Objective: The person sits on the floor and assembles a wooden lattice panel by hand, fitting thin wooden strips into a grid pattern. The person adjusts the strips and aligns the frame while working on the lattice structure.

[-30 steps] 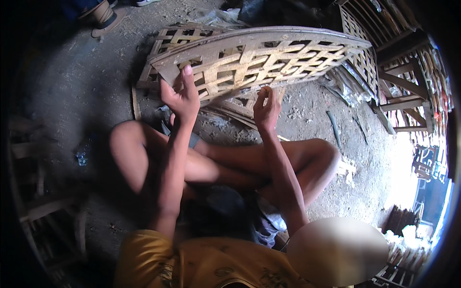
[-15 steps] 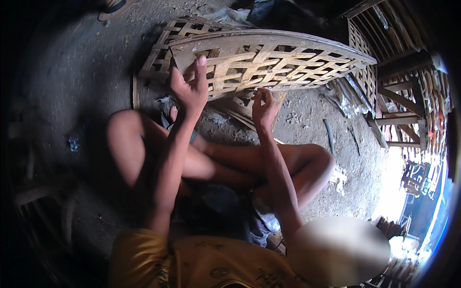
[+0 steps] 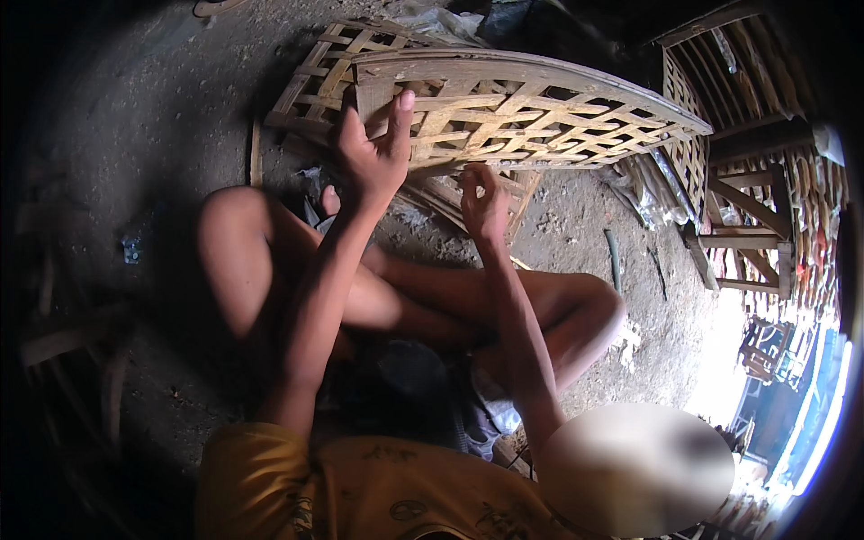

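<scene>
Panel (image 3: 531, 115) could tip if the left hand (image 3: 373, 165), its fingers pinching one end, slips. The right hand (image 3: 487, 207) curls its fingers by the lower edge, grip unclear.

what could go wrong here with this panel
The left hand grips the woven lattice panel at its left end, so the far right end might dip or swing.

The right hand is bare, its fingertips close to the panel's lower edge; a rough slat could leave a splinter.

Another lattice panel lies just behind, so the held one could snag on it.
</scene>
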Tool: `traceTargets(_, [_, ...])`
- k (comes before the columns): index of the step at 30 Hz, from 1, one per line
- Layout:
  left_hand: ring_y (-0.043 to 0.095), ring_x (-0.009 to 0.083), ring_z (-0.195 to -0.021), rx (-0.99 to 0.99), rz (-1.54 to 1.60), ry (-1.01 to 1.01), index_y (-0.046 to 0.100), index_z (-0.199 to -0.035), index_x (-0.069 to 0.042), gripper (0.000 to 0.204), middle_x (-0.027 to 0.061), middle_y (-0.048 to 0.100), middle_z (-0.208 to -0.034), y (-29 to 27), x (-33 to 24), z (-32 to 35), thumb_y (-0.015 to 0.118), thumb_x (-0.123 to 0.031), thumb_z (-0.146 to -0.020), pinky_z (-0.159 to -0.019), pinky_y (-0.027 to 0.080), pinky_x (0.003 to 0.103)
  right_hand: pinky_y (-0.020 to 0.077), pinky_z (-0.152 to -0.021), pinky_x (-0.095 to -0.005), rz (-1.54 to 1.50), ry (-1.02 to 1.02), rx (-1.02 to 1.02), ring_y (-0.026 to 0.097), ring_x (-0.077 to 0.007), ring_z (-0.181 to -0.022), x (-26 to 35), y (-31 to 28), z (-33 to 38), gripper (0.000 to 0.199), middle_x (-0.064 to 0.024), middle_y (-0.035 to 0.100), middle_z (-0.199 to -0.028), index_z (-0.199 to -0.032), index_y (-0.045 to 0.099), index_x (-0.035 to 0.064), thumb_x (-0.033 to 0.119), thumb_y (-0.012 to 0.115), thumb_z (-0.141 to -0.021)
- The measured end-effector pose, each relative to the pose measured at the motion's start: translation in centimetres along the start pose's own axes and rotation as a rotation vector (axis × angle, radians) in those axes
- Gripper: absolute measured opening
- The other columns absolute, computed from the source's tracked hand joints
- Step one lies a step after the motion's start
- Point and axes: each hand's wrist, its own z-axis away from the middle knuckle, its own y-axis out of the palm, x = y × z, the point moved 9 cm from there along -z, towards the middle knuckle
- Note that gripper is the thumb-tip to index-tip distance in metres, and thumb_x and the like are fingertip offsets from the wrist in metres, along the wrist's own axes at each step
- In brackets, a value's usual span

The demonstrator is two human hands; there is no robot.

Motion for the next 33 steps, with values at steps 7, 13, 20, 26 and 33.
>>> traceTargets(7, [0.068, 0.0150, -0.081, -0.022, 0.025, 0.001, 0.064, -0.105, 0.006, 0.030, 0.0137, 0.072, -0.091, -0.2, -0.2, -0.3, 0.075, -0.019, -0.093, -0.070, 0.054, 0.029, 0.0526, -0.073, -0.0390, 0.011, 0.152, -0.107, 0.071, -0.0321, -0.080, -2.2, -2.5, -0.3, 0.014, -0.0190, 0.070, -0.085, -0.095, 0.068, 0.0034, 0.013, 0.059, -0.093])
traceTargets(13, [0.069, 0.0154, -0.080, -0.050, 0.077, -0.028, 0.064, -0.101, 0.007, 0.028, 0.0122, 0.072, -0.087, -0.1, -0.2, -0.4, 0.075, -0.018, -0.093, -0.070, 0.054, 0.029, 0.0522, -0.072, -0.0424, 0.061, -0.003, -0.189, 0.069, -0.0358, -0.079, -0.9, -2.4, -0.4, 0.011, -0.0199, 0.070, -0.085, -0.094, 0.067, 0.0030, 0.010, 0.060, -0.091])
traceTargets(20, [0.065, 0.0138, -0.089, 0.025, 0.048, -0.078, 0.061, -0.108, 0.007, 0.027, 0.0112, 0.070, -0.098, 0.3, -0.3, -0.2, 0.070, -0.016, -0.096, -0.079, 0.053, 0.029, 0.0507, -0.071, -0.0478, 0.134, -0.050, -0.135, 0.066, -0.0432, -0.081, -1.1, -1.3, -0.7, 0.012, -0.0222, 0.068, -0.087, -0.099, 0.064, 0.0017, 0.009, 0.056, -0.095])
traceTargets(26, [0.063, 0.0131, -0.093, 0.042, 0.045, -0.063, 0.059, -0.114, 0.007, 0.029, 0.0108, 0.068, -0.104, 0.5, 0.1, -0.1, 0.067, -0.016, -0.099, -0.083, 0.051, 0.029, 0.0492, -0.072, -0.0514, 0.138, -0.032, -0.100, 0.064, -0.0454, -0.081, -1.7, -0.2, -0.5, 0.012, -0.0241, 0.067, -0.089, -0.102, 0.060, 0.0019, 0.012, 0.053, -0.098])
traceTargets(33, [0.063, 0.0127, -0.092, 0.042, 0.036, -0.097, 0.059, -0.114, 0.007, 0.029, 0.0104, 0.069, -0.103, 0.4, 0.2, -0.1, 0.066, -0.017, -0.099, -0.084, 0.051, 0.028, 0.0510, -0.073, -0.0468, -0.032, -0.004, -0.004, 0.066, -0.0415, -0.082, -1.2, 0.6, -0.4, 0.013, -0.0214, 0.067, -0.089, -0.101, 0.061, 0.0017, 0.011, 0.053, -0.098])
